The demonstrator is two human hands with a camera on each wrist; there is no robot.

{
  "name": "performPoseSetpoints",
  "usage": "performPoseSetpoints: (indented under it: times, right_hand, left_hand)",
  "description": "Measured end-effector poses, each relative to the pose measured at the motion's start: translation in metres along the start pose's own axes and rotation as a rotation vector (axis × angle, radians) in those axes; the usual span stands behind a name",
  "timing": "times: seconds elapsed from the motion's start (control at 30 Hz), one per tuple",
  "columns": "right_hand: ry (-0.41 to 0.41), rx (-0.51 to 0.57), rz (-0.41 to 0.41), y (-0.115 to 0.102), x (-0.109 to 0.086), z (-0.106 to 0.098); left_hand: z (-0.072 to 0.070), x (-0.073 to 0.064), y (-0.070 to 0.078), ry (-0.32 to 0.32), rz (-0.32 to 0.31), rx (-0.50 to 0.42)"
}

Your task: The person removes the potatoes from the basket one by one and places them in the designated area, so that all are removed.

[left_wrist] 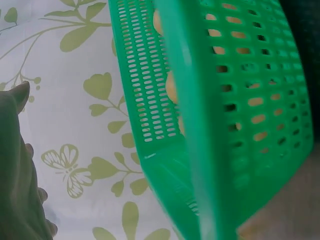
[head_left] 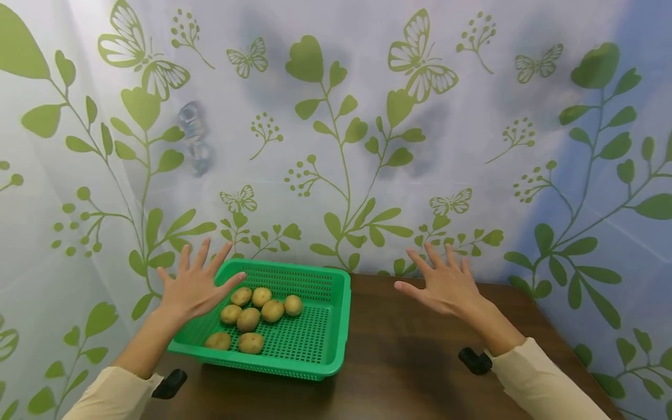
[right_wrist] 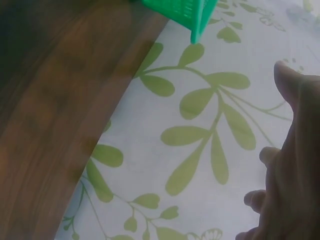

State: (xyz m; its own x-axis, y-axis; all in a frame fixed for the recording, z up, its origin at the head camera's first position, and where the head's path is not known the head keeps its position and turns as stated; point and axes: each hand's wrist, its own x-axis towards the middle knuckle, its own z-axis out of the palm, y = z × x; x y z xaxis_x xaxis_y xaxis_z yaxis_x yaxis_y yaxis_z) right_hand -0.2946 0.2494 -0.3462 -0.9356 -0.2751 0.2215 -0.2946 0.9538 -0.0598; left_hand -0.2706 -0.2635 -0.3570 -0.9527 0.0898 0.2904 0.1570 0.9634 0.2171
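Looking from the head view, one sees the left hand (head_left: 194,289) and the right hand (head_left: 447,287) raised, both with fingers spread wide, and neither is holding anything. The green basket (head_left: 311,335) stands on the brown table (head_left: 391,356), and eight potatoes (head_left: 248,319) lie in it, mostly in its left part. From the left hand, the middle of the basket is at about four o'clock, just beside; from the right hand it is between eight and nine o'clock, well apart. So the left hand is clearly the nearer one. The long axis of the basket appears to run from nine to three o'clock, with the right end turned slightly toward four.

In the left wrist view, the basket is at about two o'clock from the left hand, with the patterned sheet (left_wrist: 65,130) visible between them; no contact is seen. Some potatoes show behind the rim.

In the right wrist view, only a corner of the basket enters, at twelve o'clock of the picture. From the right hand, this corner lies toward eleven o'clock, apart. The fingers are partly cut off here, but they touch nothing visible.
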Motion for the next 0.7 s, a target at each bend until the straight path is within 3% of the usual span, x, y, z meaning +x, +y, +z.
performPoseSetpoints:
  times: [0.3,0.47,0.6,0.7]
  right_hand:
    - [-0.01,0.003,-0.122,-0.018,0.017,0.0]
    - [-0.029,0.058,-0.231,-0.027,0.029,-0.003]
    - [-0.069,0.134,-0.301,-0.036,0.039,-0.003]
    - [-0.114,0.204,-0.336,-0.042,0.044,-0.004]
  left_hand:
    - [0.005,-0.022,-0.02,0.019,0.003,-0.022]
    - [0.007,-0.038,-0.033,0.034,0.006,-0.071]
    - [0.01,-0.053,-0.043,0.041,0.021,-0.165]
    - [0.016,-0.063,-0.049,0.081,0.049,-0.257]
